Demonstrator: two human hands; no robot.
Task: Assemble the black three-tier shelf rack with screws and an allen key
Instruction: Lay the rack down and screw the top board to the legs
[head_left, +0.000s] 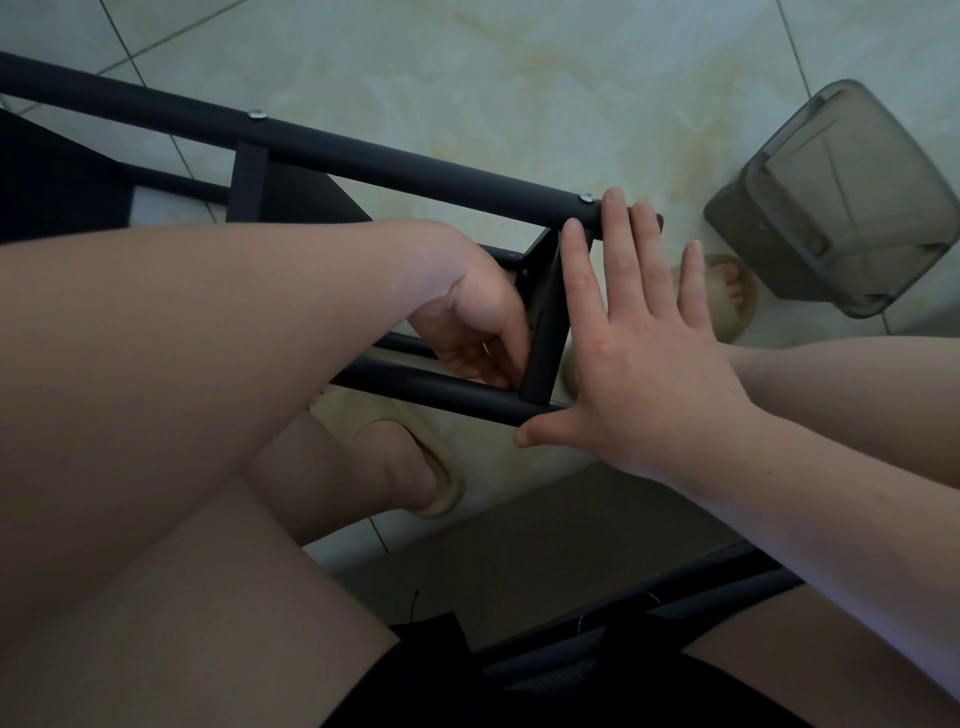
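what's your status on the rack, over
Right hand open, flat against rack end. Left hand curled inside it at the crossbar, grip hidden. Two screws seated. Bin stands clear.

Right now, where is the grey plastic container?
Head view, upper right: the grey plastic container sits on the tiled floor, right of the right hand and the black rack end, beside a slippered foot.

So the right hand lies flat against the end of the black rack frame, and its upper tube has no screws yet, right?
Not quite: the head view shows two silver screws already in the upper tube, one mid-length, one beside the right hand. The rest holds.
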